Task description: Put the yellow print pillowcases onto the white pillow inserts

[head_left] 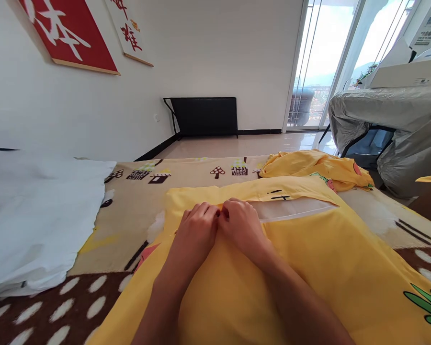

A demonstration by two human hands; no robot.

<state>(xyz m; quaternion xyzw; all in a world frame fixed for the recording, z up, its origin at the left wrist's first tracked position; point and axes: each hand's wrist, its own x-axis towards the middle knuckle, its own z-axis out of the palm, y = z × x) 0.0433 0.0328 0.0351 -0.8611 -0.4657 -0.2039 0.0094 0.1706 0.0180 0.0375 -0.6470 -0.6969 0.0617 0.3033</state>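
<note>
A yellow fabric cover (316,258) with printed pictures lies spread in front of me. Along its far side runs a slit with a pale zipper-like edge (298,217), and white material (287,208) shows through the gap on the right. My left hand (200,225) and my right hand (241,225) meet at the left end of this gap. Both have their fingers closed in a pinch on the cover's edge, knuckles up and almost touching. The fingertips are hidden, so I cannot see whether a zipper pull is between them.
Beneath is a beige and brown patterned blanket (129,230). White bedding (36,215) lies to the left, and a crumpled yellow cloth (316,167) at the far right. Beyond are a folded black frame (204,116) by the wall and grey-sheeted furniture (398,115) with boxes on top.
</note>
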